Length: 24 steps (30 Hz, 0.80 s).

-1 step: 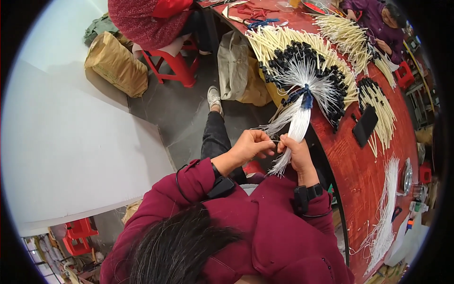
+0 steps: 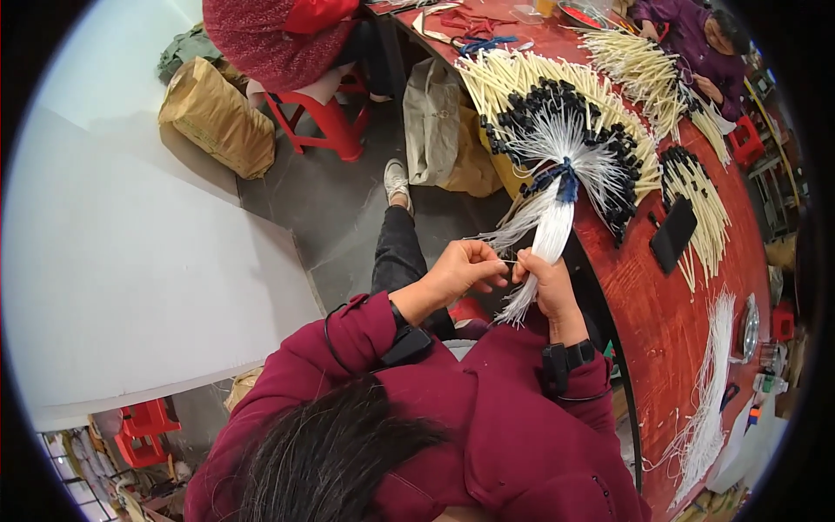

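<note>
Strands (image 2: 554, 226), white and gathered into a thick tail, are hanging from a blue tie (image 2: 567, 181) and crossing the edge of the red surface (image 2: 635, 296) toward the person's lap. The right hand (image 2: 550, 283) is gripping this tail near its lower end, its fingers curling around it, while frayed ends are poking out below. Just to the left, the left hand (image 2: 457, 271) is pinching a thin thread (image 2: 511, 261) between the tips of thumb and forefinger; the thread is stretching toward the right hand, and the remaining left fingers are bending loosely. Above the tie, the strands are fanning out to black caps (image 2: 544, 97) on cream sticks (image 2: 600, 78), which are lying in a broad arc. Farther right, a smaller bunch (image 2: 706, 213) of capped sticks is lying on the surface, with a black phone (image 2: 672, 237) resting at its left side. Nearer the person, a white pile (image 2: 711, 383) of loose lengths is spreading along the surface. Across it, a co-worker in purple (image 2: 683, 43) is sitting; another person is sitting on a red stool (image 2: 335, 126) beside a brown sack (image 2: 222, 117).
</note>
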Each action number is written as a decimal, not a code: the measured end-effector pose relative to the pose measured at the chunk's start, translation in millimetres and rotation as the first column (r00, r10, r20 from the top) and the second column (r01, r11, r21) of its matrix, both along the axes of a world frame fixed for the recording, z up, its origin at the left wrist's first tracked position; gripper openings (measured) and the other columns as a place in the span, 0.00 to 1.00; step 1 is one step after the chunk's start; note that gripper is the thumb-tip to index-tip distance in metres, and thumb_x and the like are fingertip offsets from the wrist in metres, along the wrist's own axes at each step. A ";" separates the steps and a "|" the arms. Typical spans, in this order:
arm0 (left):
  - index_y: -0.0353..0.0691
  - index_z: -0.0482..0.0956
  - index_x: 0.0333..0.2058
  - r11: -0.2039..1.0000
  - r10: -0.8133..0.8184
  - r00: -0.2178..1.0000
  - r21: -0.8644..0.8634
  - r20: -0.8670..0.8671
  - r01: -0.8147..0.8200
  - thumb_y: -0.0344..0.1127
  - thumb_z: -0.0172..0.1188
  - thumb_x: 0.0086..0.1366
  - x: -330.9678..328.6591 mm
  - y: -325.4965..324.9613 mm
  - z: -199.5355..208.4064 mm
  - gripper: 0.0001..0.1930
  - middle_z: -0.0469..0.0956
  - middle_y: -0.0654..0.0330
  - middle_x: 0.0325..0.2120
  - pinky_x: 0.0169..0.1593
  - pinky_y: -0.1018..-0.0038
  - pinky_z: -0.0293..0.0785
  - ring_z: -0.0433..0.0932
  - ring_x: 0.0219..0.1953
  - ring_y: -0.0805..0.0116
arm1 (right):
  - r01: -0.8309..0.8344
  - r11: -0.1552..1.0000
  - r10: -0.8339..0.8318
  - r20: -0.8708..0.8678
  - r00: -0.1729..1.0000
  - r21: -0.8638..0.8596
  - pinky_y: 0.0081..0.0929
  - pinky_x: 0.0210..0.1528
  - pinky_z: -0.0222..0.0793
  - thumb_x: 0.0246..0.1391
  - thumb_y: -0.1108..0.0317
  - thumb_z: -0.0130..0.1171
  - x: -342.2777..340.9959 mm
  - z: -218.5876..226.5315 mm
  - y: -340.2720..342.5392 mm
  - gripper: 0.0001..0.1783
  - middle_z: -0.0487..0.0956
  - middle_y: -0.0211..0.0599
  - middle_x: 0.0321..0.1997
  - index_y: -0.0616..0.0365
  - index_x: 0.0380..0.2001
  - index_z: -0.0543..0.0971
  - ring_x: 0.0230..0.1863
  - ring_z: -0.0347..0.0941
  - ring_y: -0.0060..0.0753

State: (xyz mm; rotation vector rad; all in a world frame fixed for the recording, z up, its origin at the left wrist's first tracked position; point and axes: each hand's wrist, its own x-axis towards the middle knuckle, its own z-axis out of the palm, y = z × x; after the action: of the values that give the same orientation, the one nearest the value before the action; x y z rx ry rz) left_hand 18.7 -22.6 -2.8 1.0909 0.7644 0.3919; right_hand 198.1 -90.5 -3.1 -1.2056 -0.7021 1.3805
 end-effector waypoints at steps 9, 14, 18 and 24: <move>0.38 0.75 0.32 0.939 0.144 0.974 -0.335 0.173 -0.080 0.32 0.61 0.61 -0.8 -3.3 -0.3 0.06 0.80 0.61 0.29 0.32 0.79 0.78 0.81 0.34 0.70 | 0.005 1.000 -0.004 0.083 0.997 -0.005 0.21 0.28 0.64 0.53 0.67 0.55 0.1 -1.1 -2.5 0.10 0.73 0.31 0.18 0.60 0.21 0.74 0.21 0.69 0.23; 0.39 0.75 0.31 0.919 0.213 0.965 -0.368 0.156 -0.143 0.30 0.61 0.60 -5.0 2.2 -13.4 0.04 0.79 0.61 0.30 0.33 0.79 0.79 0.80 0.31 0.71 | 0.002 1.000 0.000 0.083 0.997 -0.026 0.21 0.28 0.63 0.53 0.68 0.56 1.0 -5.8 2.4 0.10 0.72 0.30 0.17 0.59 0.20 0.72 0.21 0.68 0.24; 0.37 0.76 0.30 0.878 0.290 0.944 -0.436 0.155 -0.197 0.30 0.61 0.60 -5.9 0.5 -3.5 0.04 0.79 0.59 0.29 0.32 0.79 0.79 0.80 0.30 0.70 | 0.017 0.999 -0.013 0.098 0.995 -0.048 0.22 0.28 0.64 0.52 0.69 0.56 3.9 -3.4 0.3 0.09 0.71 0.30 0.17 0.59 0.20 0.72 0.21 0.68 0.24; 0.40 0.75 0.34 0.859 0.259 0.948 -0.493 0.185 -0.138 0.33 0.59 0.62 -11.5 0.9 -5.9 0.05 0.80 0.59 0.32 0.33 0.79 0.79 0.80 0.31 0.71 | 0.012 1.000 -0.011 0.057 0.998 -0.021 0.22 0.27 0.63 0.52 0.70 0.55 3.2 1.5 -2.3 0.08 0.71 0.30 0.17 0.60 0.20 0.72 0.20 0.68 0.25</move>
State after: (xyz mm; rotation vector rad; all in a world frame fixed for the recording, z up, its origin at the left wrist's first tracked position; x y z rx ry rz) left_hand 7.2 -21.7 -8.6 0.4874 0.7043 0.4754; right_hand 201.3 -92.8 -1.6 -1.2675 -0.7207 1.3520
